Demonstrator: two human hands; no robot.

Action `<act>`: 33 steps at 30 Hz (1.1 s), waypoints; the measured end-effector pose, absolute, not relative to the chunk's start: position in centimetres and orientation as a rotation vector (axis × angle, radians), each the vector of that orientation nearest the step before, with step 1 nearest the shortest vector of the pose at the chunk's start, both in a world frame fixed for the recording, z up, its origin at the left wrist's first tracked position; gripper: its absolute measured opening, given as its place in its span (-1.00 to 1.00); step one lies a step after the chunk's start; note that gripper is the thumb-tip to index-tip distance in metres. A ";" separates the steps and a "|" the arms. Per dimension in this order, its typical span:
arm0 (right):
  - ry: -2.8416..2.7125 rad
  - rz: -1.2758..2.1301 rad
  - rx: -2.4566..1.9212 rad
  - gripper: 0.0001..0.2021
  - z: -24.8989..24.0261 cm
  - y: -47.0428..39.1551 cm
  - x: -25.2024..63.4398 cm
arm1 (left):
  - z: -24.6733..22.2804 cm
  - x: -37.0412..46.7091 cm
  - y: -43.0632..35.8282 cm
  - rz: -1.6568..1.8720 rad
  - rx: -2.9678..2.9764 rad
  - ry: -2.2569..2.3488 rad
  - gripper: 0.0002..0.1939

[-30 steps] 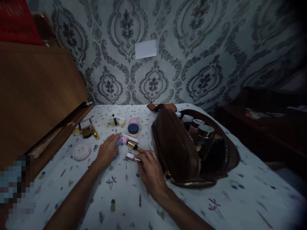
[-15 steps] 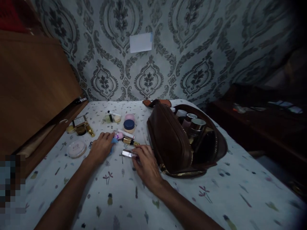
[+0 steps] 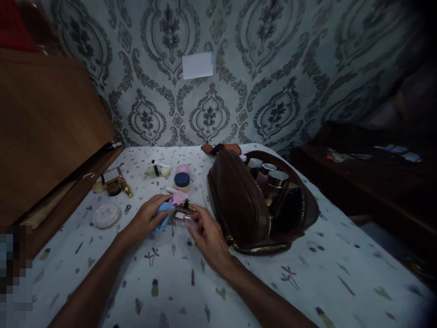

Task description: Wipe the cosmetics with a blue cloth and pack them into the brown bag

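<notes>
My left hand (image 3: pixel 145 221) is closed on a crumpled blue and pink cloth (image 3: pixel 165 210), which looks thin and soft. Facing it, my right hand (image 3: pixel 210 234) pinches a small lip gloss tube (image 3: pixel 182 216) with a pale, shiny cap pointing left. A black and gold cosmetic tube (image 3: pixel 188 206) lies just above it, by the right fingertips; whether that hand grips it too is unclear. The cloth touches or nearly touches both tubes. Right of my hand stands an unzipped brown cosmetic bag (image 3: pixel 237 200) with several bottles inside, one a silver-capped bottle (image 3: pixel 277 177).
Beyond my hands are a blue-lidded jar (image 3: pixel 182 181) and a pink round item (image 3: pixel 183 170). At left lie a round compact (image 3: pixel 107 215), a gold tube (image 3: pixel 126 187) and a palette (image 3: pixel 111 175). A wooden panel (image 3: pixel 51 123) borders the left; patterned wallpaper (image 3: pixel 208 109) rises behind.
My left hand has lifted the blue and pink cloth and brought it right, toward the tubes. The right hand has raised the lip gloss slightly, its fingers curling in more.
</notes>
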State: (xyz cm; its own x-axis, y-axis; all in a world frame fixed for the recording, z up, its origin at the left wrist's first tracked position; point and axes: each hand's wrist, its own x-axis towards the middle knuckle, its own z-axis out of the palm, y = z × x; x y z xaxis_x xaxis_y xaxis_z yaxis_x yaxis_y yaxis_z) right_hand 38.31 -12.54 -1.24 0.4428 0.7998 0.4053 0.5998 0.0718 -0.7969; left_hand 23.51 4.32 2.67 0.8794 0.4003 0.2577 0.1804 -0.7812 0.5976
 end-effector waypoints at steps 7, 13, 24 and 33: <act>-0.996 0.656 -1.249 -0.62 -0.8 -12.4 37.7 | 3.8 24.6 2.1 0.305 2.141 0.235 -0.61; -0.779 0.820 -1.059 -0.46 -1.5 -11.2 37.7 | 3.5 24.9 1.5 0.344 1.999 0.381 -0.70; -0.871 0.888 -0.951 -0.51 0.0 -11.8 37.7 | 2.6 25.7 0.0 0.557 1.759 0.434 -0.67; -0.719 1.189 -0.942 -0.33 0.1 -12.3 37.1 | 2.8 25.1 -0.2 0.818 1.786 0.469 -0.58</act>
State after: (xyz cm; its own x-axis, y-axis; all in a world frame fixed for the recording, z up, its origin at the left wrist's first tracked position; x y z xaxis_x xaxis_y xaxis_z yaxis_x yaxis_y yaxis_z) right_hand 37.07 -12.29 0.15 0.2415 0.9703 -0.0146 -0.4378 0.0955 -0.8940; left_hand 25.13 -0.23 2.78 0.6872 0.6594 0.3048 -0.0704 -0.3571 0.9314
